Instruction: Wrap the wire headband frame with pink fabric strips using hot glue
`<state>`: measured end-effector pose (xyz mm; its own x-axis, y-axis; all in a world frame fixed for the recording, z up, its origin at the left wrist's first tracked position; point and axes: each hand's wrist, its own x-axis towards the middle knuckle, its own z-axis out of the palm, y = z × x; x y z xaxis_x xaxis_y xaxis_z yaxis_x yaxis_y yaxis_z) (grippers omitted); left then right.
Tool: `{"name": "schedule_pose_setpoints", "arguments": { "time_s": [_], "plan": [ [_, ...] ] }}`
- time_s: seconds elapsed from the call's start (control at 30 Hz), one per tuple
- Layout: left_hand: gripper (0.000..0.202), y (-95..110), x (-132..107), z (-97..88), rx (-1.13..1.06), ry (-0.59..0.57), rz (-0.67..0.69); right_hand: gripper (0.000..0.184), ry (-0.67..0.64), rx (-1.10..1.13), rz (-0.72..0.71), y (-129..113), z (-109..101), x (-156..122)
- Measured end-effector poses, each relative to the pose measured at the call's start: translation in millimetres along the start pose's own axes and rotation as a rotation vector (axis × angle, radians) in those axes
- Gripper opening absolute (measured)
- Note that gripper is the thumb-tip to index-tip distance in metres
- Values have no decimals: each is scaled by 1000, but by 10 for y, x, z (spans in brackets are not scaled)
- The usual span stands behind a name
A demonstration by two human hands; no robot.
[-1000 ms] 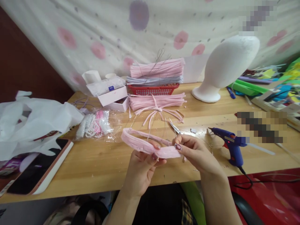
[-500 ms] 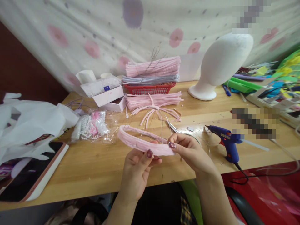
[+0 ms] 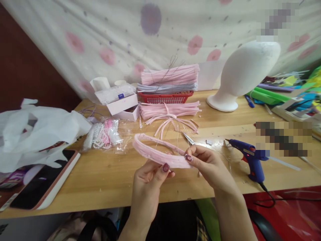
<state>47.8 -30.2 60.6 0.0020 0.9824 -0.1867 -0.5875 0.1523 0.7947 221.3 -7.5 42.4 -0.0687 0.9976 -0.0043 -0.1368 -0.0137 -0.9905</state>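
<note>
Between my two hands is a pink fuzzy headband-like hoop point(image 3: 150, 154), held level above the table. My left hand point(image 3: 150, 180) pinches its near side from below, thumb in front. My right hand point(image 3: 204, 162) is closed on the hoop's right end, thumb pressed on the band. Thin wires stand up from the band near the right fingers. Just beyond my right hand lie scissors point(image 3: 188, 138), their handles partly hidden. Behind the hoop rests a tied bundle of pink pipe cleaners point(image 3: 173, 110).
A blue glue gun point(image 3: 247, 154) with a lit red light stands at right. A white foam head point(image 3: 247, 73) is behind it. A red basket point(image 3: 165, 98) holds more pipe cleaners. At left are bagged pearl beads point(image 3: 105, 134), a phone point(image 3: 45, 180) and a white plastic bag point(image 3: 42, 124).
The whole scene has shifted slightly right and down in view. Both hands keep their grip on the pink hoop, which looks nearly unchanged.
</note>
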Motion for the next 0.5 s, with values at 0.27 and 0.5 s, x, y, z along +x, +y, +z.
{"name": "schedule_pose_setpoints", "arguments": {
  "time_s": [0.27, 0.5],
  "plan": [
    [19, -40, 12, -84, -7, -30, 32, 32, 32, -185, -76, -59, 12, -54],
    [31, -55, 52, -256, -31, 106, -5, 29, 45, -230, -75, -13, -34, -77]
  ]
}}
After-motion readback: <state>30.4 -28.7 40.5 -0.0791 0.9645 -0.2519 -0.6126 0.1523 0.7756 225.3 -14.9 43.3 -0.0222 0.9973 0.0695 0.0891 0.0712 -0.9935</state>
